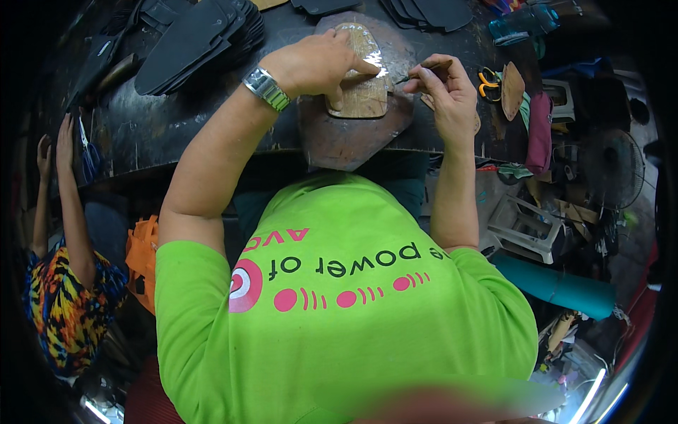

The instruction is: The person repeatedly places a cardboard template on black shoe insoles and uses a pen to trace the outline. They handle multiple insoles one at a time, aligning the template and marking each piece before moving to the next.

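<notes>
My left hand [311, 65], with a metal watch [267, 90] at its wrist, lies spread over a tan, insole-shaped template [367, 104]. Its fingers and thumb press the template down, and shiny clear tape covers part of the surface. A dark edge shows along the template's near end. Under it lies a worn, reddish-brown sheet [346, 145] that reaches over the table's near edge. Just right of the template, my right hand [446, 88] pinches a slim pen-like tool [402, 80], its dark tip pointing left at the template's side.
Stacked black cut pieces [198, 49] lie at the far left of the dark table [141, 131], with more black pieces [431, 13] at the back. Yellow-handled scissors [487, 85], a tan template [513, 90] and a blue bottle [524, 25] are on the right. Another person's hands [65, 145] rest at the left edge.
</notes>
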`<state>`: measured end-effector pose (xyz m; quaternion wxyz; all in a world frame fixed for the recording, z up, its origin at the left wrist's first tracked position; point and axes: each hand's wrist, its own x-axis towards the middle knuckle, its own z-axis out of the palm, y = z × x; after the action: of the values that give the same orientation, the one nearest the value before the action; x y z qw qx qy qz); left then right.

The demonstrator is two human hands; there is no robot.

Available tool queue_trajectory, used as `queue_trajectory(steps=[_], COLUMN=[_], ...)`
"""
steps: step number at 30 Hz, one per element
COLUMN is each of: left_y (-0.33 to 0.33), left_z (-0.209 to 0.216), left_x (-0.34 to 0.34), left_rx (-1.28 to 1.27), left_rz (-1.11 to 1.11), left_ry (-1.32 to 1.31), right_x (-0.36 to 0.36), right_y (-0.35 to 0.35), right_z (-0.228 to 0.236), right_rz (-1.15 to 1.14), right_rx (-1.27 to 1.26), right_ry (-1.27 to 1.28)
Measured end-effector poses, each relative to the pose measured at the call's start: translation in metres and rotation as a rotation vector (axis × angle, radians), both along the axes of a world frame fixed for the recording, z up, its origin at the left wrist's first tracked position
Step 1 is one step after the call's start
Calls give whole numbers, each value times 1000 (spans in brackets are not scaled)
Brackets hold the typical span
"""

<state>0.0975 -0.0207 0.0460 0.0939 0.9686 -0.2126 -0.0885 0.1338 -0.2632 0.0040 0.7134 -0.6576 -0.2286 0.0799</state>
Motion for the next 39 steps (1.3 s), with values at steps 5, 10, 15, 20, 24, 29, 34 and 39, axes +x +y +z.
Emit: queue_trajectory(steps=[5, 10, 15, 20, 24, 29, 34, 39], left_y=[-2, -1, 2, 2, -1, 0, 0, -1], left_z=[0, -3, -9, -12, -11, -10, -10, -11], left_x=[2, 2, 3, 3, 3, 5, 6, 6], left_rx=[26, 31, 31, 3, 21, 23, 45, 47], left_rz=[-14, -12, -50, -84, -86, -130, -119, -116], left_ry=[81, 110, 72, 28, 47, 60, 53, 59], right_x=[-4, -8, -9, -9, -10, -11, -9, -11], right_y=[3, 7, 6, 4, 7, 6, 1, 1], right_z=[0, 0, -1, -1, 0, 7, 11, 5], right_rz=[31, 14, 10, 25, -5, -50, -21, 13], right_rx=[-94, -91, -96, -102, -89, -351, -262, -154], right_ry=[20, 18, 9, -23, -14, -174, -86, -49])
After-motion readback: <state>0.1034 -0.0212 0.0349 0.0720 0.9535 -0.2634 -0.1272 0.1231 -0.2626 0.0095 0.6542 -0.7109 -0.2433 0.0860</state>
